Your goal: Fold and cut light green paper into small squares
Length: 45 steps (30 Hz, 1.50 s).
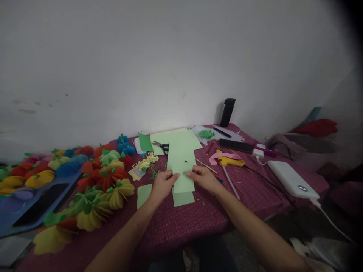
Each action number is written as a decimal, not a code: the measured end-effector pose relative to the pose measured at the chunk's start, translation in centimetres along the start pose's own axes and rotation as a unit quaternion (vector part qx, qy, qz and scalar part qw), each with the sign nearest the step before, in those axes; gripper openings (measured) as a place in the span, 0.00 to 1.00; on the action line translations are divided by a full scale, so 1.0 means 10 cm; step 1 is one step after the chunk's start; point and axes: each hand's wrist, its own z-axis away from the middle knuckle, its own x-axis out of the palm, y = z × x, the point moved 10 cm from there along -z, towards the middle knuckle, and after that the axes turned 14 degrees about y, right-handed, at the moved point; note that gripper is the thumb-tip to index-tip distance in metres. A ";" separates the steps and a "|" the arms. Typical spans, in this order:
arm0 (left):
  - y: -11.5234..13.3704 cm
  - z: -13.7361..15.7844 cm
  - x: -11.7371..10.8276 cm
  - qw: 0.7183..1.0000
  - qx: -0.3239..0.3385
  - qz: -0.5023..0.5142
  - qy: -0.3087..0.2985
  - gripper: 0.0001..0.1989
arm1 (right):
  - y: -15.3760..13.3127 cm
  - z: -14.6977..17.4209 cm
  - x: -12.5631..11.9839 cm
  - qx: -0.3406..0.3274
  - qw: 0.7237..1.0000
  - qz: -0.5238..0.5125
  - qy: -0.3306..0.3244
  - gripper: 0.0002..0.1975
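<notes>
A long strip of pale green paper [182,166] hangs between my hands, its lower part over another pale green piece [183,199]. My left hand [163,185] pinches its left edge, thumb on top. My right hand [204,179] grips the right edge the same way. Behind the strip lie larger pale green sheets [195,138]. Black-handled scissors [161,146] sit partly covered at the strip's upper left. A small square of green paper [144,194] rests beside my left wrist.
Colourful paper pumpkins [110,177] crowd the left side. Yellow paper scraps [146,161] lie near them. To the right are a yellow glue gun [231,160], a glue stick [231,183], a white power bank [293,179] with cables and a black bottle [227,112] against the wall.
</notes>
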 end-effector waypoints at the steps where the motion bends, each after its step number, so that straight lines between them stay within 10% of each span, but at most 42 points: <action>1: -0.01 -0.01 0.00 1.000 0.007 0.004 0.002 0.12 | 0.02 0.00 0.01 0.002 1.000 -0.004 -0.008 0.15; 26: 0.05 0.20 0.09 0.978 -0.092 0.180 -0.057 0.11 | -0.01 0.06 -0.12 0.013 0.999 0.007 0.046 0.10; 45: 0.01 0.10 0.02 0.995 -0.021 0.093 0.007 0.28 | 0.15 0.08 -0.04 0.057 0.997 0.057 -0.001 0.18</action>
